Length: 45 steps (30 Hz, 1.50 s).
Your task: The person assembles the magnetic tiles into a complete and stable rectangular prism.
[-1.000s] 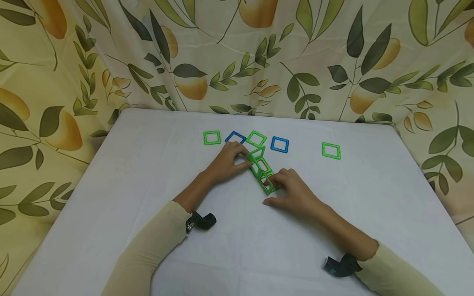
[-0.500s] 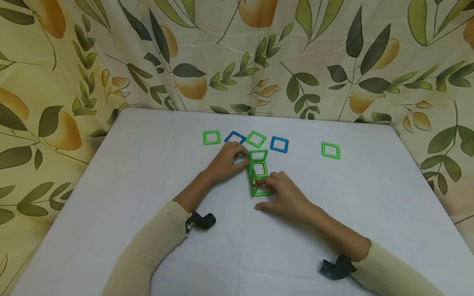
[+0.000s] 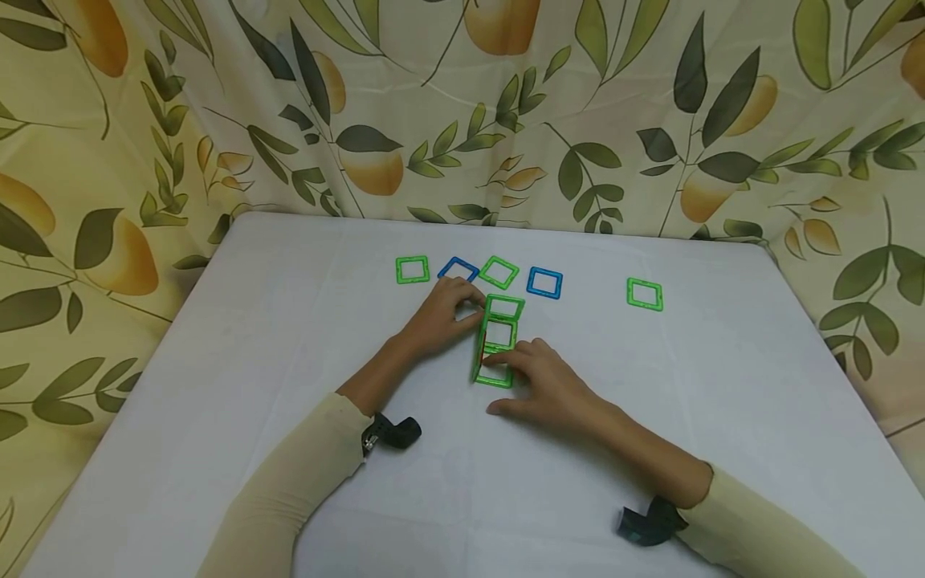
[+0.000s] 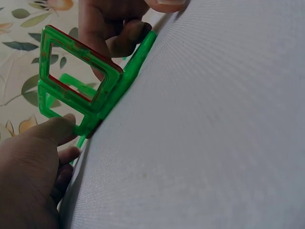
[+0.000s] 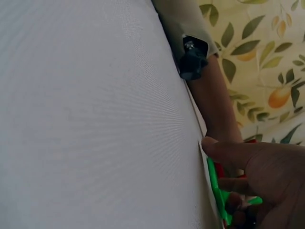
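Note:
A row of joined green square magnetic tiles (image 3: 500,348) lies at the table's middle, with more tiles standing up along its left side and far end. At the far left corner, my left hand (image 3: 439,317) holds the structure; in the left wrist view its thumb (image 4: 64,128) lies against an upright green tile (image 4: 71,62). My right hand (image 3: 552,383) reaches over the near tile, fingertips touching the inner side of the left wall. Its thumb stays apart from the tiles. In the right wrist view, the right hand (image 5: 267,174) hides most of the green structure (image 5: 217,186).
Behind the structure lie separate flat tiles: a green square (image 3: 413,270), a blue square (image 3: 459,268) partly covered by the left hand, a green square (image 3: 499,272) and a blue square (image 3: 544,282). Another green square (image 3: 645,294) lies farther right. Patterned cloth (image 3: 462,120) hangs behind the white table.
The structure's near end has swung left, turning it from a diagonal to nearly straight away from me. My right hand has moved left with it. My left hand has barely moved.

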### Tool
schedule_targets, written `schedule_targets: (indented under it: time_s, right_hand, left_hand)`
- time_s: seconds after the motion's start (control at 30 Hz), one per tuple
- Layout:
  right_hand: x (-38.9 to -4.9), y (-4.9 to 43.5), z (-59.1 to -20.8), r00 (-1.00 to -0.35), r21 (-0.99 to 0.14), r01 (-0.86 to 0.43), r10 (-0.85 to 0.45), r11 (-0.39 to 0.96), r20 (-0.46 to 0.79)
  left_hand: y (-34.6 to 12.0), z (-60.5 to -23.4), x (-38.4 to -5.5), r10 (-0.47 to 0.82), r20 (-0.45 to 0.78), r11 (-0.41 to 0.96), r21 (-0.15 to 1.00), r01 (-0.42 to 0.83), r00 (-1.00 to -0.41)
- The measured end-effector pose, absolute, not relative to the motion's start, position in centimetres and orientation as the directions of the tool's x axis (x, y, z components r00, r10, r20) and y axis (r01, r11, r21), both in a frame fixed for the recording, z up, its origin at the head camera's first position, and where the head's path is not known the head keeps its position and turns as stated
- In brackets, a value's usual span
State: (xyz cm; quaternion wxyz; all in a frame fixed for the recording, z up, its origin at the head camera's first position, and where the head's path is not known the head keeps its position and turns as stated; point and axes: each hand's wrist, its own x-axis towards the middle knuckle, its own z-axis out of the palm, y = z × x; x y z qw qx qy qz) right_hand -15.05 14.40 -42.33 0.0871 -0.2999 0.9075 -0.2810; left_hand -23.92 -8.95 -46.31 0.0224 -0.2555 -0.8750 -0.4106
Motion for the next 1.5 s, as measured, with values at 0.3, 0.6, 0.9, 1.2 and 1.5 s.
schedule_targets:
  time_s: [0.3,0.6,0.9,1.2,1.5]
  right_hand:
    - [-15.9,15.6,-41.6,-0.825,-0.636,-0.480,-0.557,0.604,0.094]
    - [-17.7,18.0,-41.9,-0.864,-0.672,-0.450,-0.478,0.588,0.160]
    - [-20.0,21.1,-41.6,-0.916,-0.654,-0.386,-0.352,0.651,0.190]
    - [-21.8,24.0,-40.2,-0.954,-0.632,-0.299,-0.242,0.715,0.177]
    - [-23.3,26.6,-40.8,-0.978,-0.605,-0.207,-0.140,0.769,0.157]
  left_hand:
    - [-8.9,-46.3,-24.0,0.428,0.245,0.543,0.700,0.465,-0.870]
    - [-8.8,-46.2,-24.0,0.424,0.256,0.542,0.697,0.470,-0.869]
    - [-8.8,-46.4,-24.0,0.428,0.250,0.541,0.699,0.468,-0.868]
    - [-8.8,-46.1,-24.1,0.427,0.248,0.542,0.699,0.466,-0.869]
    - [-8.9,-46.3,-24.2,0.429,0.240,0.548,0.698,0.462,-0.871]
